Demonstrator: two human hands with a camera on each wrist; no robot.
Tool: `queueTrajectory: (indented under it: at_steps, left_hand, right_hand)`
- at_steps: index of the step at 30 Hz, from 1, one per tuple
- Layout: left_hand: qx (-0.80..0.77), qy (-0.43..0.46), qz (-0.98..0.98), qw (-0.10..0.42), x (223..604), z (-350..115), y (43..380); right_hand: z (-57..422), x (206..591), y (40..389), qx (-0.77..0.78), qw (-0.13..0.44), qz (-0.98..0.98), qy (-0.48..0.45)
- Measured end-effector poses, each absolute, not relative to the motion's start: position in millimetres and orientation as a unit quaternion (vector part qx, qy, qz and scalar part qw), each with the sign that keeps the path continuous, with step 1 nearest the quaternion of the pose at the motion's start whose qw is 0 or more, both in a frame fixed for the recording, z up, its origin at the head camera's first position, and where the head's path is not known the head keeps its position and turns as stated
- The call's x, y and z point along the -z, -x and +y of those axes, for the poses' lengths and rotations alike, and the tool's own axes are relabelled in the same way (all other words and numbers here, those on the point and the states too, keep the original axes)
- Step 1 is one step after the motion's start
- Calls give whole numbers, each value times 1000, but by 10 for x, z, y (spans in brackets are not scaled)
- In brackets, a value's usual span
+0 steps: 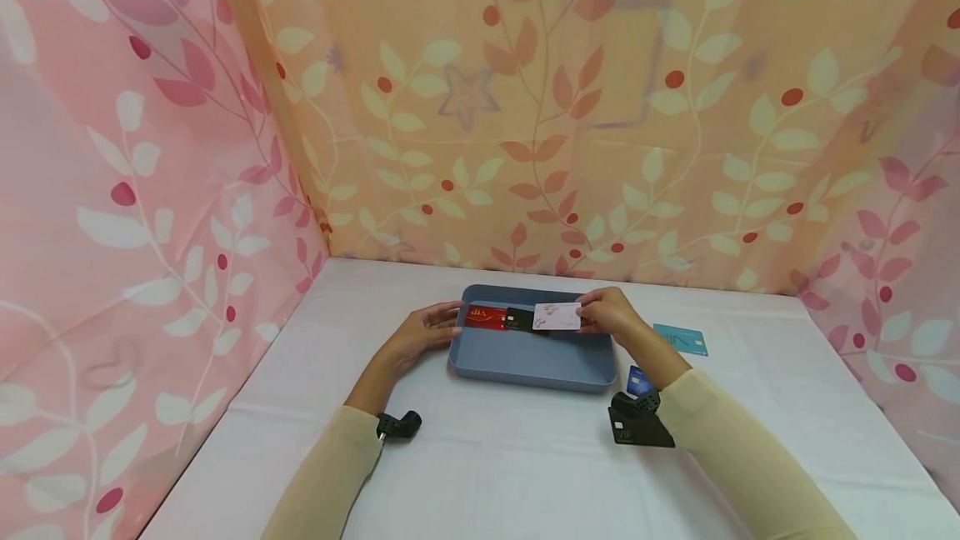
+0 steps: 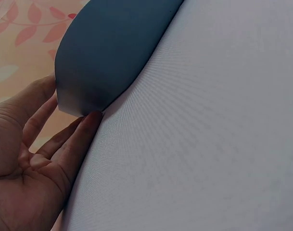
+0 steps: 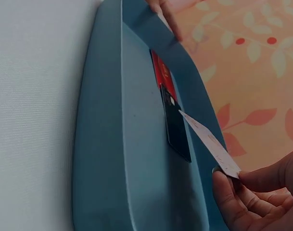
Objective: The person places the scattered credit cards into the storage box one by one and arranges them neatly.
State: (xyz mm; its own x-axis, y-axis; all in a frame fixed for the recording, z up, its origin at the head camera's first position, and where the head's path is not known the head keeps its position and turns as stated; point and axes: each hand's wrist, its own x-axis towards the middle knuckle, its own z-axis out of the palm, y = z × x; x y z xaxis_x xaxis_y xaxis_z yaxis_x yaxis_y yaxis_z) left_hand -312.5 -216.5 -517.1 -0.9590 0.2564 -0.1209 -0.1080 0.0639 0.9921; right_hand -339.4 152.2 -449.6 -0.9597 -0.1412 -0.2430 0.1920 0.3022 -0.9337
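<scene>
My right hand (image 1: 617, 315) pinches a white card with a pink floral print (image 1: 557, 317) between thumb and fingers, over the right part of a blue-grey tray (image 1: 531, 361). In the right wrist view the white card (image 3: 211, 143) is tilted, its far end close over a black card (image 3: 176, 127). Beside it, toward the tray's left end, lies a red VIP card (image 1: 485, 318), partly overlapped by the black one. My left hand (image 1: 417, 337) rests at the tray's left end; in the left wrist view its extended fingers (image 2: 78, 144) touch the tray's outer wall.
Right of the tray on the white cloth (image 1: 487, 473) lie a teal card (image 1: 681, 340), a blue card (image 1: 637, 380) and a black VIP card (image 1: 637, 428), the latter two partly hidden by my right wrist and its camera. Floral curtains (image 1: 480, 148) border the table behind and at the sides.
</scene>
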Motion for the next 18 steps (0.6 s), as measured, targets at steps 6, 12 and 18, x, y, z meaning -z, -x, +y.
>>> queueTrajectory:
  at_steps: [6,12,18]
  left_hand:
    - [-684,-45,715,138,5167,-2164,3127]
    - [-683,-47,716,139,5170,-2164,3132]
    - [-683,-47,716,136,5179,-2175,3138]
  right_hand:
    - [1483,4536,3397,575,144,805,-21]
    - [1468,4573,3418,579,141,803,-28]
    - [1454,4590,3439,575,133,806,-28]
